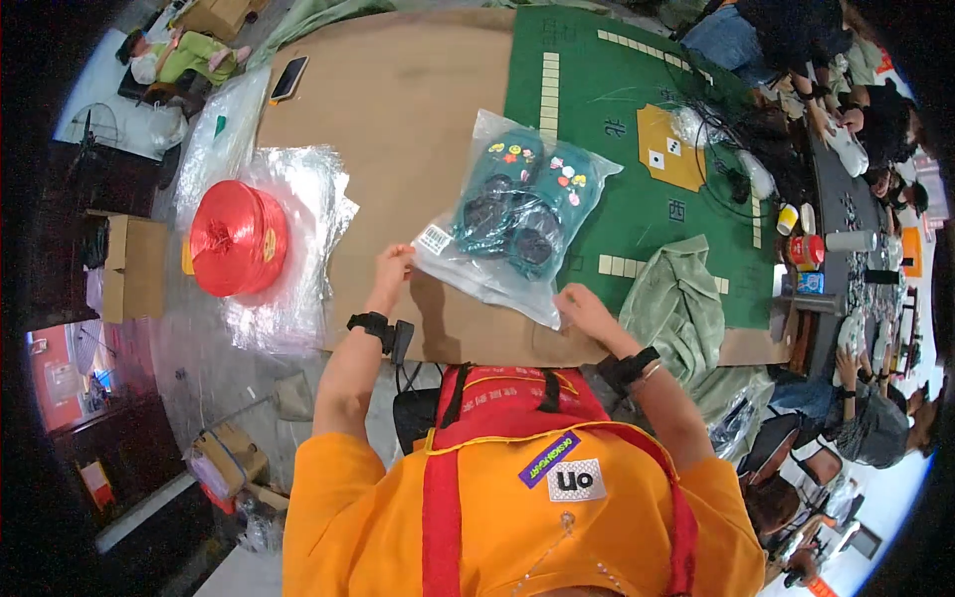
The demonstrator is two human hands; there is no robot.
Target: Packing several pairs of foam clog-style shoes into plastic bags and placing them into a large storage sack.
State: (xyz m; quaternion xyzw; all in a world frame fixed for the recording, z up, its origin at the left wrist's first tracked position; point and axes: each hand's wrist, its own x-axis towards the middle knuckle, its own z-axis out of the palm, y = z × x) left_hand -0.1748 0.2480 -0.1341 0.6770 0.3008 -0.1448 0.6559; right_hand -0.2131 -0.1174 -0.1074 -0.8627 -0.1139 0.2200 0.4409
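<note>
The left hand (392,265) pinches the near-left corner of a clear plastic bag (494,274) holding teal clogs (527,199); the right hand (585,308) grips its near-right corner. The bag lies on brown cardboard (398,109), with a red twine spool (237,239) at nine o'clock.
</note>
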